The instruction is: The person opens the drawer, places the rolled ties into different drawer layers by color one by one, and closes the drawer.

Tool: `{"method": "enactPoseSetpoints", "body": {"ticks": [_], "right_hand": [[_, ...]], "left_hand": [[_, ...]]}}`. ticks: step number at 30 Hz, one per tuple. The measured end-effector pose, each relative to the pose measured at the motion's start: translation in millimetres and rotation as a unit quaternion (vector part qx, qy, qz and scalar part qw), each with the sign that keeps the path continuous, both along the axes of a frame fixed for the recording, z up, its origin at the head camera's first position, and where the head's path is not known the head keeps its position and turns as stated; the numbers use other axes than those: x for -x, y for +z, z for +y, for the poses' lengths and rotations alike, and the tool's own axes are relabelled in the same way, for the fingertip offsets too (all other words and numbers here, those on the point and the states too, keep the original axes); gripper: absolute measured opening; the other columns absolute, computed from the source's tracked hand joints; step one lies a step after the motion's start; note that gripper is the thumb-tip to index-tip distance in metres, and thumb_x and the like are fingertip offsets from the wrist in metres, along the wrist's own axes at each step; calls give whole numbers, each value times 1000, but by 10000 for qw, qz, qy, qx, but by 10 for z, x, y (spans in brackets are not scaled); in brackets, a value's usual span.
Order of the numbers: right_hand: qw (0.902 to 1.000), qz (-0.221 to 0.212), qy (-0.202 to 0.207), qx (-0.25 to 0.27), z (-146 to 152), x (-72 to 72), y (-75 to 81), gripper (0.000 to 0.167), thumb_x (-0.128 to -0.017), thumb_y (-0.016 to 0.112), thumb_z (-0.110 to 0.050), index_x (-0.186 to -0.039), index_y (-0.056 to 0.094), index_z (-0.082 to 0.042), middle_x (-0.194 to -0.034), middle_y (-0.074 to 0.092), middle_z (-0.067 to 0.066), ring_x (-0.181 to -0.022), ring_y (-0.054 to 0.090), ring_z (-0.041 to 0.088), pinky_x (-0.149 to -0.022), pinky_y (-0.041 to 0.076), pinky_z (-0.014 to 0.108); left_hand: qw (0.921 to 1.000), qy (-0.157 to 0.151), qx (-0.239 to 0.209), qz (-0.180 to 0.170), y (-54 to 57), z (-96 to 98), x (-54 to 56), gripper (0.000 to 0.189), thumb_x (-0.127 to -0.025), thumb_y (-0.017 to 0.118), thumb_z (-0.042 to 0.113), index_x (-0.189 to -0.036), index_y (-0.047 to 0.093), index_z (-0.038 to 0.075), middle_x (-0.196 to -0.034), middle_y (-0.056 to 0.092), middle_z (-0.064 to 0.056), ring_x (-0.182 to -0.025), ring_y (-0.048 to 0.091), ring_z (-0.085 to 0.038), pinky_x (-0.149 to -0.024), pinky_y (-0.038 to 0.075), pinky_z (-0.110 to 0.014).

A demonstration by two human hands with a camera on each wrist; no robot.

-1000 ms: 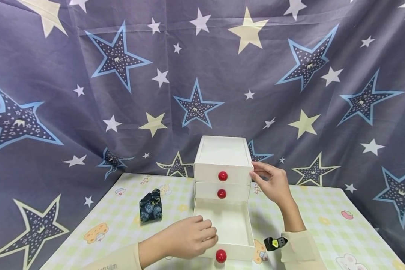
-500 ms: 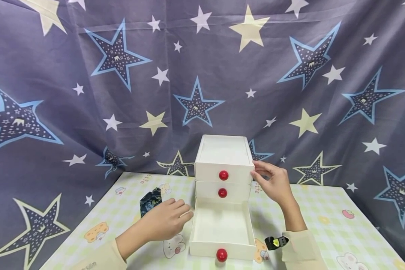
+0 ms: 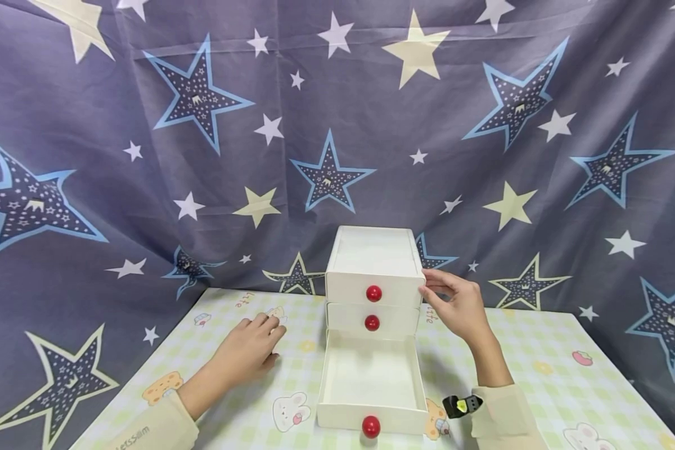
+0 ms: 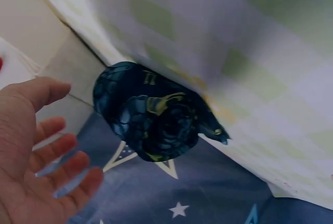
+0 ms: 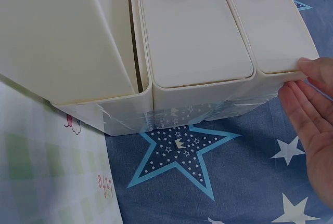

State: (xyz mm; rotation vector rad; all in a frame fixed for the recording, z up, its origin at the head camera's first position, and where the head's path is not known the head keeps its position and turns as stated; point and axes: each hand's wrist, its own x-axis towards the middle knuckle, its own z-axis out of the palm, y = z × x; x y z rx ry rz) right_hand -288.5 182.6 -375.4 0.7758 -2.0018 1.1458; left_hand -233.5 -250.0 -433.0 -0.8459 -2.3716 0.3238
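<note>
My left hand reaches over the left part of the table, its fingers spread in the left wrist view. Close in front of those fingers sits a dark folded cloth with a blue-green and yellow pattern; the hand hides it in the head view. A white drawer cabinet with red round knobs stands mid-table. Its bottom drawer is pulled out and bare inside, while the two above are closed. My right hand holds the cabinet's upper right front corner, thumb on the front edge and fingers along the side.
A black and yellow USB stick-like piece shows beside the right sleeve. A checked tablecloth with cartoon prints covers the table. Behind it hangs a dark curtain with stars.
My left hand has left the pulled-out drawer and moved left and farther back to the dark cloth, covering it from the head view. My right hand has stayed on the cabinet corner.
</note>
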Motion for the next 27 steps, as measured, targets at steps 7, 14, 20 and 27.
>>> {"method": "enactPoseSetpoints", "body": {"ticks": [7,14,20,27], "right_hand": [[10000,-28,-75,12,-13,1,3,34,-87,80,1,-120,74,0,-100,77,12,-88,75,27,-77,58,30],[9999,-51,-53,82,-29,16,-28,35,-84,80,7,-118,73,4,-100,76,17,-88,75,32,-77,56,20],[10000,-41,-11,71,-30,11,-13,34,-86,79,4,-119,73,2,-101,77,14,-88,75,30,-79,54,15],[9999,-22,84,65,5,-3,-1,32,-88,79,0,-120,73,1,-103,77,13,-89,75,27,-79,55,18]], "left_hand": [[9920,993,10,-775,-68,-52,43,62,-74,88,48,-115,63,8,-113,59,-11,-93,55,-31,-70,48,-49],[9821,1396,48,-1264,-128,-70,125,74,-72,89,46,-121,59,1,-115,57,-15,-93,54,-32,-66,51,-47],[9786,1520,43,-1388,-183,-77,186,70,-69,89,32,-122,55,0,-114,54,-15,-94,52,-32,-67,50,-47],[9743,1599,-71,-1588,-195,-69,304,69,-66,86,22,-122,54,-3,-112,53,-17,-94,50,-34,-70,50,-51]]}}
